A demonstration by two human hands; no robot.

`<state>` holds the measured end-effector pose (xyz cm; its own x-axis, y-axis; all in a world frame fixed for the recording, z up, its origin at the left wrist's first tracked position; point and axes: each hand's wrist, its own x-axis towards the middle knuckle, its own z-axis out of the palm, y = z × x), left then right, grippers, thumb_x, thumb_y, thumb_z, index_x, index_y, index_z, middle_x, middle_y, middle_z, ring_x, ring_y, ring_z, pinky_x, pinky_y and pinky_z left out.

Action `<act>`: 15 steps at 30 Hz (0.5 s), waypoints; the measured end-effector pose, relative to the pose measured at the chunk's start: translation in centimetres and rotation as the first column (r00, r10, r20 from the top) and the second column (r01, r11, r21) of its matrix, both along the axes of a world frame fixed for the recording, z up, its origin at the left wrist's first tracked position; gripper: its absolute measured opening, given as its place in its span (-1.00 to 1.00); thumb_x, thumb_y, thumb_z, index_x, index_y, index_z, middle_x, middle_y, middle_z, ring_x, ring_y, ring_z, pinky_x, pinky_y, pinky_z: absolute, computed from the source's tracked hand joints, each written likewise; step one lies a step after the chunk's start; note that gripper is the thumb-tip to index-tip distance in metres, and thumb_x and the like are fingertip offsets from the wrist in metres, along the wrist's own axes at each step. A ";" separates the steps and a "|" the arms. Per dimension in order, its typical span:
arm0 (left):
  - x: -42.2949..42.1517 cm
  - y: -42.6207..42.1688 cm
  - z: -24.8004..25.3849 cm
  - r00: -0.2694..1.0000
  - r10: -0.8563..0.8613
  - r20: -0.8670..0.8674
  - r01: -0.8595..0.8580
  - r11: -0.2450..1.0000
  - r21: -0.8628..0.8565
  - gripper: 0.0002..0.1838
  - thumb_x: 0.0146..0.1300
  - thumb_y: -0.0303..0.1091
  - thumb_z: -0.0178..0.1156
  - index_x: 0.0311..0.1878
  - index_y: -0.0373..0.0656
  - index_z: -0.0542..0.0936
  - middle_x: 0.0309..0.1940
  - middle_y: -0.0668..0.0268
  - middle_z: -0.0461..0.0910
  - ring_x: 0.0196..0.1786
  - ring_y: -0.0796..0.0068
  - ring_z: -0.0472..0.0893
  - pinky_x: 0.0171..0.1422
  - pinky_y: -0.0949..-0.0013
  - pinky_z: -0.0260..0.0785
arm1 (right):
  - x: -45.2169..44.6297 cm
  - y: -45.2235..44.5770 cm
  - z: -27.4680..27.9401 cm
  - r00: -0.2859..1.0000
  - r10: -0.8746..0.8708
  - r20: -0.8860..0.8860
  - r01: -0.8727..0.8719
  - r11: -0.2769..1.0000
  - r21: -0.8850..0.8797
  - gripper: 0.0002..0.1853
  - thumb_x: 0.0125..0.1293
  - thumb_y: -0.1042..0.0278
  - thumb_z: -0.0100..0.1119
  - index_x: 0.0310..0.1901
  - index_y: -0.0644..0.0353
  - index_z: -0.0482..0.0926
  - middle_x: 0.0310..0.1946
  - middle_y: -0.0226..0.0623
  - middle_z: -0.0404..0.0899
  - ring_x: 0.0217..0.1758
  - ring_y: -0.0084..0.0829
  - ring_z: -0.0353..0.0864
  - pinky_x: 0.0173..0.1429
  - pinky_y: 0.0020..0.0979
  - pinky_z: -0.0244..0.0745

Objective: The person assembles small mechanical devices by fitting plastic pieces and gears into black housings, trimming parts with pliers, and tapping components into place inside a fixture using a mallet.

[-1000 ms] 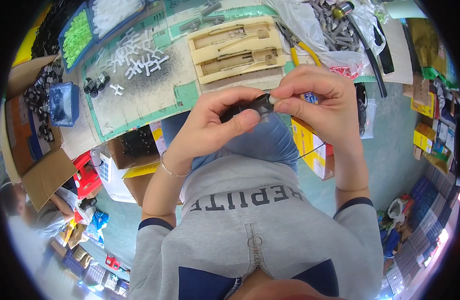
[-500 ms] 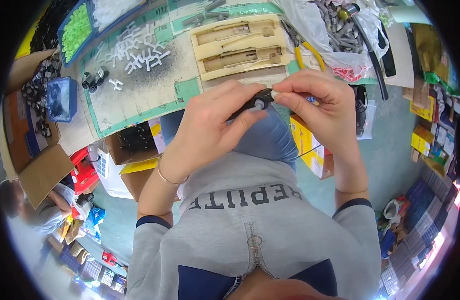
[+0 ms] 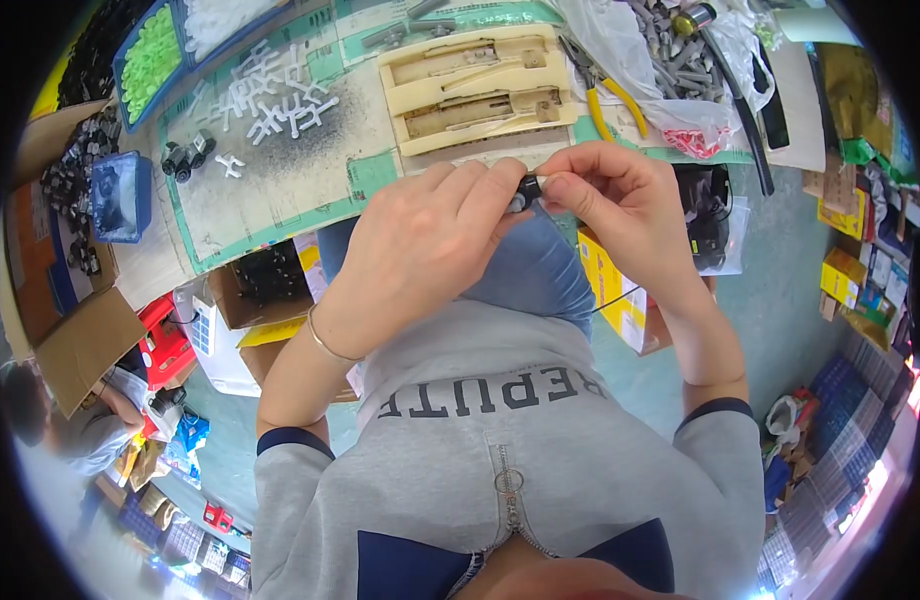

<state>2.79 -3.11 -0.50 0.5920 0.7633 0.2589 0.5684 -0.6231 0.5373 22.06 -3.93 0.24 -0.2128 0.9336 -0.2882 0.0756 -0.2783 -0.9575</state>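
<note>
Though it is mostly covered, a black part [image 3: 527, 191] is held up

Most of it is wrapped by the left hand [image 3: 427, 228], so its long way cannot be told. At its right end, a white tip [image 3: 542, 183] is pinched by the right hand [image 3: 625, 205]. Neither hand is nearer; the tray [image 3: 490, 131] is seen beyond.

Left grip [image 3: 430, 225] curled, right grip [image 3: 620, 200] pinched

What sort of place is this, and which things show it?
Probably a small assembly workshop: loose white branched plastic pieces lie near a cream slotted block and yellow-handled metal pliers, and an open brown cardboard box holds many small black parts.
</note>
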 end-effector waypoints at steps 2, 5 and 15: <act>-0.1 0.0 0.0 1.000 -0.004 -0.004 0.004 1.000 -0.022 -0.68 0.07 -0.37 0.28 -0.10 -0.21 0.48 -0.46 0.24 0.52 -0.43 0.23 0.55 -0.41 0.29 0.38 | 0.2 0.1 0.3 0.999 0.033 0.039 -0.033 0.999 0.004 -0.85 0.24 0.43 0.19 -0.27 0.36 0.60 -0.42 -0.36 0.62 -0.34 -0.69 0.54 -0.26 -0.60 0.48; -0.4 0.0 -0.2 1.000 -0.031 -0.008 0.030 0.997 -0.073 -0.70 0.08 -0.34 0.28 -0.15 -0.22 0.47 -0.47 0.23 0.51 -0.44 0.23 0.54 -0.43 0.28 0.37 | 0.7 0.5 1.5 0.984 0.127 0.128 -0.128 0.992 0.002 -0.85 0.24 0.44 0.19 -0.28 0.37 0.61 -0.42 -0.36 0.63 -0.32 -0.69 0.55 -0.25 -0.58 0.49; -0.9 0.5 -1.3 0.973 -0.092 0.214 0.109 0.992 -0.070 -0.70 0.10 -0.18 0.27 -0.33 -0.17 0.41 -0.55 0.24 0.41 -0.50 0.23 0.50 -0.50 0.28 0.32 | -0.1 0.6 2.9 0.880 0.177 0.442 -0.383 0.813 0.438 -0.90 0.16 0.58 0.21 -0.27 0.30 0.60 -0.41 -0.29 0.59 -0.38 -0.50 0.59 -0.33 -0.57 0.48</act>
<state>1.88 -2.65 -1.77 0.6059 0.7259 0.3256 0.3743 -0.6212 0.6884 21.98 -3.37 3.13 -0.4638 0.8814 0.0894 0.4431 0.3182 -0.8381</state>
